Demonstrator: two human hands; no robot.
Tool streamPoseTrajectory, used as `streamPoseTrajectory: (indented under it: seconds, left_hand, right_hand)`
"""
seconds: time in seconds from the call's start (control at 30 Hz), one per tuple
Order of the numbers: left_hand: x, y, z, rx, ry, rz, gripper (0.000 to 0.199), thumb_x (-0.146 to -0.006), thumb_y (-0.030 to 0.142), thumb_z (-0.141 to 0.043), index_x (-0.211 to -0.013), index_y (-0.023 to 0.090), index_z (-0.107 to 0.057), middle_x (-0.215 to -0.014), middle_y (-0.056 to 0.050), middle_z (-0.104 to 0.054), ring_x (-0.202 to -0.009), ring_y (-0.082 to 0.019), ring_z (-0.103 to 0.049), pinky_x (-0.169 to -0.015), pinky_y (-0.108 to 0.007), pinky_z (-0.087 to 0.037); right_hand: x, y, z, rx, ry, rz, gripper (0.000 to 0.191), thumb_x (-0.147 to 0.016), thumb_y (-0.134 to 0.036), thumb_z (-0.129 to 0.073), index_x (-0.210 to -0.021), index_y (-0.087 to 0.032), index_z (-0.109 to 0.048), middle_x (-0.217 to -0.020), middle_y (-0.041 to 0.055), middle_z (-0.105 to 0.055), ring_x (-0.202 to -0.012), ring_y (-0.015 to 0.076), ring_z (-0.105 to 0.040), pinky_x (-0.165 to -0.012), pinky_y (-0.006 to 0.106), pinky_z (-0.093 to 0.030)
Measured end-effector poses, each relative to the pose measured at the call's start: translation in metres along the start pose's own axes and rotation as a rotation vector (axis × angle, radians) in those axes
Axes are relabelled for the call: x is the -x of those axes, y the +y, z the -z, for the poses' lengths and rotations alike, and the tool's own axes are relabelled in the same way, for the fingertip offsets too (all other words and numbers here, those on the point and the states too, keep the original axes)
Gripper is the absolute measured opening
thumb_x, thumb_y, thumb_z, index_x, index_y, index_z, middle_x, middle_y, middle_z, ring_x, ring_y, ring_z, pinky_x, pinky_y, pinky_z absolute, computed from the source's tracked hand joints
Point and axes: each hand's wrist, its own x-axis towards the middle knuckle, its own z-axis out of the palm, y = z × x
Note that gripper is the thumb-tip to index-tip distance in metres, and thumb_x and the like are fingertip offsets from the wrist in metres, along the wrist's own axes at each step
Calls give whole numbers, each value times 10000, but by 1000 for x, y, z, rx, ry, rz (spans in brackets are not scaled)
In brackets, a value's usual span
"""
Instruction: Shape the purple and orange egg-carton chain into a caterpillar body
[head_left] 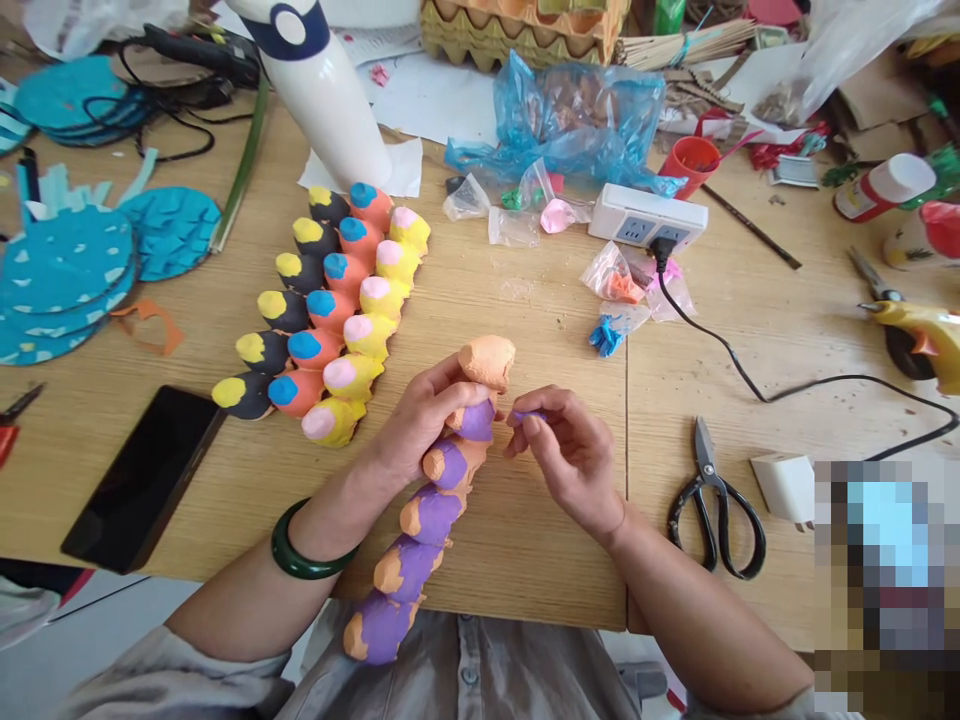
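My left hand [420, 415] grips a long strip of egg-carton cups [442, 512] near its upper end. The cups are covered in orange clay, and most carry purple clay over their sides; the topmost cup is plain orange. Close by on the right, my right hand [566, 450] pinches a small bit of purple clay [529, 415] between thumb and fingertips, apart from the strip. Three finished-looking strips lie side by side to the left: black cups with yellow tips [281, 310], orange cups with blue tips [330, 310], and yellow cups with pink tips [371, 335].
Black-handled scissors [709, 510] and a white charger [784, 487] lie at right. A power strip [649, 215] with a trailing cord stands behind, near clay packets [626, 285]. At left are a phone [142, 478] and a white bottle [330, 105]. A glue gun [919, 335] sits far right.
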Motion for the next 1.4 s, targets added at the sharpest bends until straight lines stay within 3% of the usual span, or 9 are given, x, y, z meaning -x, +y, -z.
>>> streamPoseTrajectory:
  seconds: [0.07, 0.17, 0.27, 0.47, 0.7, 0.93, 1.13, 1.4]
  left_hand:
    - [-1, -4, 2, 23, -25, 32, 227, -726, 500, -812, -763, 288, -742, -713, -31, -604, -650, -212, -504, -615, -354, -401]
    - [-3, -11, 5, 66, -53, 65, 313, -765, 577, -840, -798, 286, -730, -666, -11, -552, -599, -185, -468, -590, -334, -369]
    - [-4, -16, 7, 87, -70, 34, 373, -800, 646, -843, -878, 291, -754, -701, -14, -589, -616, -190, -500, -599, -344, -393]
    - [-1, -15, 6, 71, -99, 27, 448, -812, 720, -816, -920, 293, -733, -725, -26, -646, -639, -218, -559, -594, -348, -417]
    - [2, -13, 3, 39, -143, 53, 446, -787, 706, -851, -888, 292, -718, -684, 6, -587, -584, -161, -456, -579, -310, -368]
    - [1, -17, 1, 70, -165, 49, 412, -785, 685, -869, -910, 309, -754, -677, 11, -572, -573, -153, -432, -586, -315, -378]
    - [-2, -22, 4, 167, -216, 60, 388, -819, 655, -878, -917, 299, -758, -788, -8, -682, -700, -206, -597, -666, -363, -505]
    - [-1, -22, 3, 210, -236, 80, 337, -870, 634, -829, -974, 318, -775, -834, -25, -714, -747, -239, -637, -687, -398, -545]
  right_hand:
    - [-3, 0, 0, -155, 51, -153, 238, -1057, -425, -680, -930, -228, -639, -837, -2, -678, -577, 103, -631, -528, 261, -601]
    - [-10, 3, 1, -335, 58, -314, 195, -999, -387, -738, -962, -226, -636, -869, -14, -673, -564, 93, -598, -455, 233, -570]
    - [-14, 6, 3, -429, -16, -424, 170, -953, -360, -765, -964, -207, -692, -858, -11, -659, -588, 93, -563, -456, 226, -574]
    - [-14, 0, 0, -572, -129, -590, 358, -894, -498, -862, -821, -187, -699, -776, -31, -594, -547, 69, -432, -421, 207, -505]
    - [-16, -6, -2, -582, -96, -649, 419, -749, -505, -979, -763, -184, -710, -669, -49, -585, -544, 63, -436, -442, 189, -395]
    - [-16, -1, -2, -536, -60, -615, 437, -720, -535, -977, -694, -182, -721, -637, -41, -601, -518, 64, -442, -456, 219, -388]
    - [-15, 0, -3, -533, -35, -621, 446, -794, -546, -891, -639, -185, -682, -645, -33, -574, -516, 77, -431, -456, 236, -431]
    - [-15, -2, -3, -553, -43, -623, 381, -825, -494, -845, -657, -191, -686, -632, -38, -524, -548, 94, -385, -475, 244, -447]
